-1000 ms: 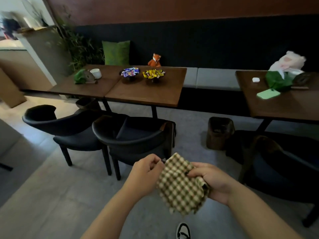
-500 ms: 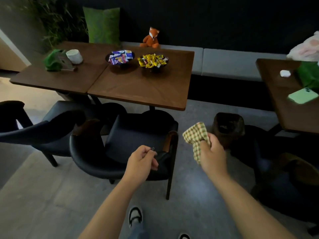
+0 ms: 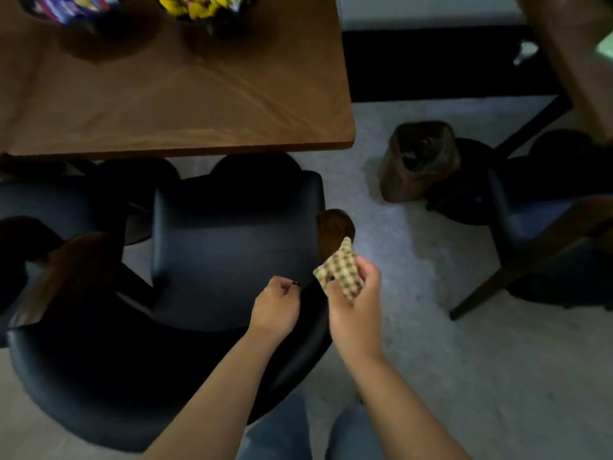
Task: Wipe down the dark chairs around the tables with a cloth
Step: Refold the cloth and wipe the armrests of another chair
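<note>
- You are working in dim light; the dark chair point(image 3: 232, 247) loses nearly all surface detail.
- The floor point(image 3: 497, 360) is brightest at right.
- The table point(image 3: 185, 104) shows soft glare streaks.
- The whole frame is slightly motion-blurred, with edges bowed.

Wooden table point(image 3: 185, 104) fills upper left of frame; pale grey floor point(image 3: 464, 360) lower right; brown bin point(image 3: 419, 161) right of centre; 2nd table edge point(image 3: 577, 61) upper right; grey bench seat point(image 3: 424, 8) along top; light dim
</note>
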`<action>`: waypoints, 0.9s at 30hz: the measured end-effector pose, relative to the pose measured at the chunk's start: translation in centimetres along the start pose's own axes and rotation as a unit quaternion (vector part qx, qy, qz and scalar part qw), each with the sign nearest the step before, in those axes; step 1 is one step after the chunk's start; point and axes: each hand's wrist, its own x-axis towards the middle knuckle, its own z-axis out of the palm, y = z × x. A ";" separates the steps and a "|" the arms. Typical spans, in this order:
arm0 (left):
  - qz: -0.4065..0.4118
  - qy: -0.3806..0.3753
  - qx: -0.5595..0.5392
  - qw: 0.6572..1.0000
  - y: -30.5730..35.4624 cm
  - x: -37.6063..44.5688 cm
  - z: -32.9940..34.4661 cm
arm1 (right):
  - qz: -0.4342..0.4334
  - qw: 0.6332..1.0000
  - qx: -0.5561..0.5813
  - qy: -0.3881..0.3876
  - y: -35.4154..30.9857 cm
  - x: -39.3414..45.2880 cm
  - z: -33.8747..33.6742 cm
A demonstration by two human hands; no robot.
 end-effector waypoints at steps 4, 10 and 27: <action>-0.011 -0.067 0.024 0.997 1.1 2.9 1.9 | 0.056 0.986 -0.153 -0.035 -1.1 1.5 0.9; -0.071 -0.202 -0.047 0.976 1.7 5.8 3.3 | 0.008 0.953 -0.300 -0.035 -1.9 3.9 1.5; -0.061 -0.223 -0.037 0.972 0.4 7.5 3.8 | -0.247 0.671 -0.612 -0.338 -3.6 14.2 2.5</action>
